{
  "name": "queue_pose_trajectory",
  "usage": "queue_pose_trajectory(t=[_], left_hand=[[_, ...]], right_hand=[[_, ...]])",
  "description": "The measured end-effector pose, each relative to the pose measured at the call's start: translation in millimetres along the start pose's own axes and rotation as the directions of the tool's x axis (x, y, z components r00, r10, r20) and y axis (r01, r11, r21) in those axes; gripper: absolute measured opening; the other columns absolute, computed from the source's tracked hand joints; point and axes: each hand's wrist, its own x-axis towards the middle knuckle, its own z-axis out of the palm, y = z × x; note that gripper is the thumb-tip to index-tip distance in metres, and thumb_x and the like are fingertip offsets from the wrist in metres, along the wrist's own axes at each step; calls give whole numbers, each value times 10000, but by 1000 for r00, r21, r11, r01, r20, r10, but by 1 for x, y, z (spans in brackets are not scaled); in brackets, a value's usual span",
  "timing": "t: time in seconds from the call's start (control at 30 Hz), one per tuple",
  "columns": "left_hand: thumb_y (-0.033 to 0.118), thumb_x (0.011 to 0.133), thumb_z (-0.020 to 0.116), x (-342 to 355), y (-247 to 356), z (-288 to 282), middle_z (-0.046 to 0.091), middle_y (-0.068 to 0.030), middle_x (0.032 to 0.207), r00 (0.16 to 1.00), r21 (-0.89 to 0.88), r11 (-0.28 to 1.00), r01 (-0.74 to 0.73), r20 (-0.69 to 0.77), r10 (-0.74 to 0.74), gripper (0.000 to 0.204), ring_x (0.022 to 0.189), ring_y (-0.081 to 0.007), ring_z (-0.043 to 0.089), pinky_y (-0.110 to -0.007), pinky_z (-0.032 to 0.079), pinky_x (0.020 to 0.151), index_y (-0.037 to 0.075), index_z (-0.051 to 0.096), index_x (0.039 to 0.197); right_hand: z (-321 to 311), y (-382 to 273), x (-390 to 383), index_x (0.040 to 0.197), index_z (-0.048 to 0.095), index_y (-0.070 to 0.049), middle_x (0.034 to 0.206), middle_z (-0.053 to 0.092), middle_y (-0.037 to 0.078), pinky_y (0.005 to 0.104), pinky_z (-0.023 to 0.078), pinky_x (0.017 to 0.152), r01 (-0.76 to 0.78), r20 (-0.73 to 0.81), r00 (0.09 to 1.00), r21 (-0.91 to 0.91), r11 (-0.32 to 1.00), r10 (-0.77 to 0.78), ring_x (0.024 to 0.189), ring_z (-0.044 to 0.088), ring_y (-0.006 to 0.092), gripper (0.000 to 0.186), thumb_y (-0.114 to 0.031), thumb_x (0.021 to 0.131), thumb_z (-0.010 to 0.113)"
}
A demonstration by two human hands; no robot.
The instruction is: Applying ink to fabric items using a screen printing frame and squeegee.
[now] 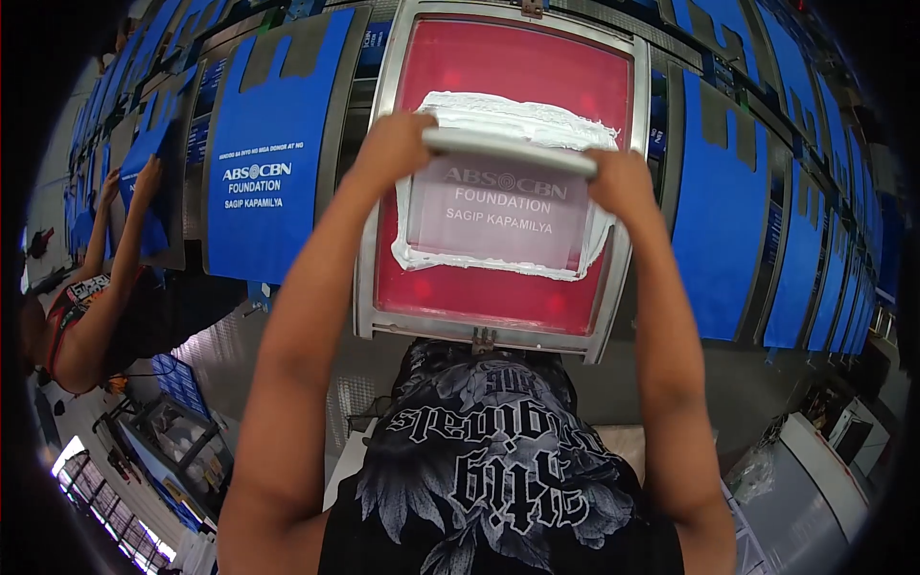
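Before me lies a screen-printing frame [367, 287] with a metal border and red mesh [517, 57]. White ink [460, 264] rings the pale stencil window in the mesh, where lettering and a round emblem show. Across the upper part of that window stretches a long squeegee [508, 150], slightly blurred. My left hand [395, 149] is closed round its left end, and my right hand [619, 182] grips the right end. The squeegee's lower edge and whatever is under the screen are hidden.
Blue bag panels with handle cutouts lie on boards to the left [273, 144] and right [719, 211], the left one printed white. At far left a co-worker's hands [144, 177] hold a blue panel. A grey cabinet [800, 479] stands lower right.
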Motion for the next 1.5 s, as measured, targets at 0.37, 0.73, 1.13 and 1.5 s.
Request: queue_pose_trajectory(t=[0.37,0.73,1.13,1.5], left_hand=[[286,695,776,-8,-1,-49,542,-176,1179,655,143,976,-166,-723,218,624,1067,-323,537,-370,445,878,32,515,1201],[405,892,583,-282,45,197,643,-84,846,796,-712,469,523,604,30,421,754,-169,569,-318,460,712,3,644,1000],[253,898,629,-271,53,190,634,-1,817,775,-767,250,591,626,87,277,743,-72,570,-221,465,698,4,644,1019],[213,929,574,-275,47,203,640,-16,863,779,-795,231,562,602,175,238,780,-83,571,-245,478,740,-7,636,997]], right_hand=[[-95,15,64,1099,662,-93,920,679,183,359,510,790,16,143,989,202,979,-46,850,653,320,483,-79,617,630],[-49,2,91,1096,640,-51,963,664,198,375,496,824,122,247,960,51,991,-131,895,638,343,485,-104,614,648],[21,-86,-68,1054,641,-119,924,643,99,418,469,828,138,116,982,89,987,-147,922,593,294,431,5,643,606],[-10,-77,-80,973,649,-109,796,632,73,409,414,676,246,-316,924,54,968,-217,783,565,277,325,14,688,552]])
